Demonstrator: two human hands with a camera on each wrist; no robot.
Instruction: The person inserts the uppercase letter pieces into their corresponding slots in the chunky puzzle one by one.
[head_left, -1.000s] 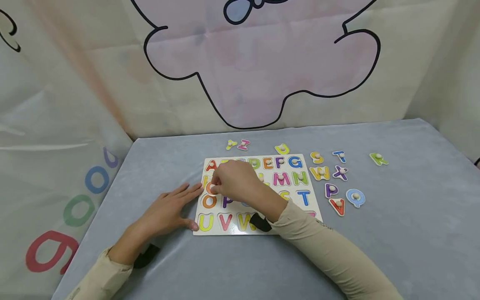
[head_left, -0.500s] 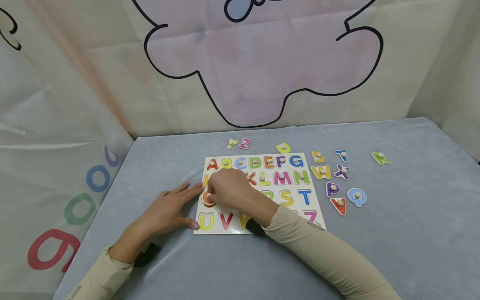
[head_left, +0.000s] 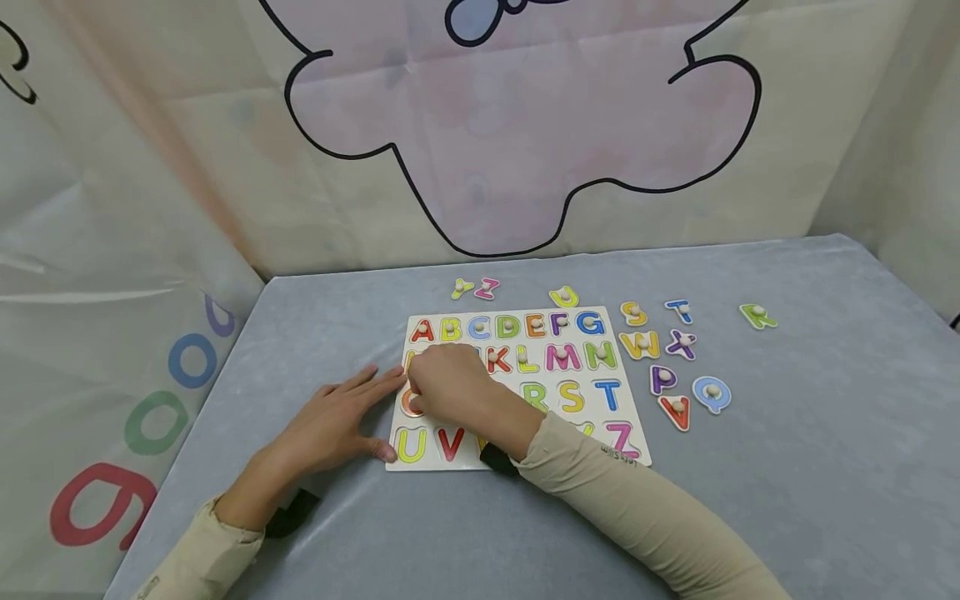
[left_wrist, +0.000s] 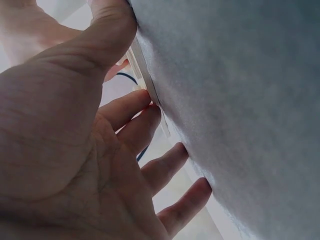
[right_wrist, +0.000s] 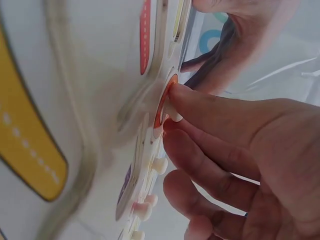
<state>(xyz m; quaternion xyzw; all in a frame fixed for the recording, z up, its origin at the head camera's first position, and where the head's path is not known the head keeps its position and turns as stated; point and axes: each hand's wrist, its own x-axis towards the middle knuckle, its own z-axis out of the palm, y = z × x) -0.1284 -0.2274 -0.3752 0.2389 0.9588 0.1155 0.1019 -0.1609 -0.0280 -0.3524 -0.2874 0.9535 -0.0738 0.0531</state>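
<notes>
A white alphabet puzzle board (head_left: 592, 417) lies on the table; knobbed letters fill much of its upper two rows. My right hand (head_left: 457, 387) is over the board's left side. In the right wrist view, its thumb and index finger pinch the knob of an orange letter O piece (right_wrist: 161, 107), which sits at the O recess; whether it is fully seated I cannot tell. My left hand (head_left: 330, 425) rests at the board's left edge, fingers extended and touching it. In the left wrist view the left fingers (left_wrist: 167, 167) meet the cloth beside the board's edge.
Loose knobbed letters lie right of the board: S (head_left: 633, 314), T (head_left: 678, 311), W (head_left: 640, 345), X (head_left: 681, 345), P (head_left: 663, 380), Q (head_left: 712, 394), V (head_left: 676, 412) and R (head_left: 758, 317). Behind it are Y (head_left: 462, 288), Z (head_left: 487, 288) and U (head_left: 564, 297). Grey cloth (head_left: 825, 467) covers the table.
My right hand has moved slightly left and down over the board, taking the orange O from above its recess down onto it. The left hand has stayed at the board's edge.
</notes>
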